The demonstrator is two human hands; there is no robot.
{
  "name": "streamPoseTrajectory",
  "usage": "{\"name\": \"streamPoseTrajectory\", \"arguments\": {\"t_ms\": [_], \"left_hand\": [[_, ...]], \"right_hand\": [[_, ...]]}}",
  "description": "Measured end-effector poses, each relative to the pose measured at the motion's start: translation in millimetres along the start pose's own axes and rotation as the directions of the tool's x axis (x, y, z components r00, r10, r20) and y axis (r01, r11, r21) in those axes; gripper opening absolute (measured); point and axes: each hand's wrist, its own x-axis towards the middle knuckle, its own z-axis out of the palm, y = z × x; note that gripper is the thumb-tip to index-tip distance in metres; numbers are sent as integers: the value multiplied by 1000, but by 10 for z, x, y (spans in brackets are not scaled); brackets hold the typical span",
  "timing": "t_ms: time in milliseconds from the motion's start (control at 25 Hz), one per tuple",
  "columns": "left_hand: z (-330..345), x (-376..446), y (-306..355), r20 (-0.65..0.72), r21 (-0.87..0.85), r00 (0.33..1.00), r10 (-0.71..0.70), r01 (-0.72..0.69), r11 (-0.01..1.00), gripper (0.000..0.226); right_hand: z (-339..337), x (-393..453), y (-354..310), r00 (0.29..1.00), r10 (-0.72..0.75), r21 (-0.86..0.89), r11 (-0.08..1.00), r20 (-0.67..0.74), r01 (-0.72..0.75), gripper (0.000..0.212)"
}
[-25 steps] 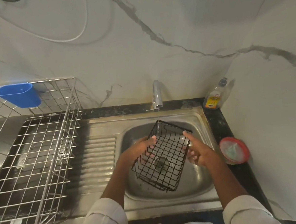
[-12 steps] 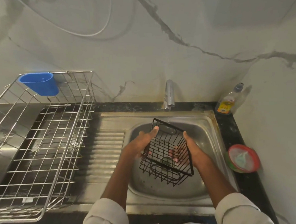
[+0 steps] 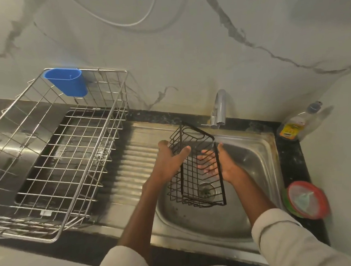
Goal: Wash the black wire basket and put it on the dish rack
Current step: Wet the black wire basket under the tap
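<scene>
The black wire basket (image 3: 197, 166) hangs tilted over the sink (image 3: 257, 189), centre frame. The left hand (image 3: 169, 162) grips its side; the right hand (image 3: 220, 163) presses spread fingers inside. Washing looks done; next, carry it to the dish rack (image 3: 54, 162), left of frame.

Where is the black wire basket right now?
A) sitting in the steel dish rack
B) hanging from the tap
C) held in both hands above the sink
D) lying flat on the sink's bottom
C: the left hand and right hand hold the black wire basket tilted over the sink, apart from the dish rack.
</scene>
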Motion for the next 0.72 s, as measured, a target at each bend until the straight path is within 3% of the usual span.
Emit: {"name": "streamPoseTrajectory", "arguments": {"t_ms": [160,360,480,720], "left_hand": [[83,-50,-50,-27,56,999,27,-25,998,121],[195,-150,-81,-71,304,983,170,-141,942,96],[256,-173,-119,-116,342,969,219,-168,925,84],[249,-196,-216,-199,328,950,240,-166,930,94]], "right_hand": [[-114,130,-184,976,-112,-44,991,186,122,90],[-108,176,-470,943,-218,-92,964,253,248,80],[-87,163,-591,925,-276,-116,942,261,314,65],[-1,22,-640,863,-408,-110,883,297,456,49]]}}
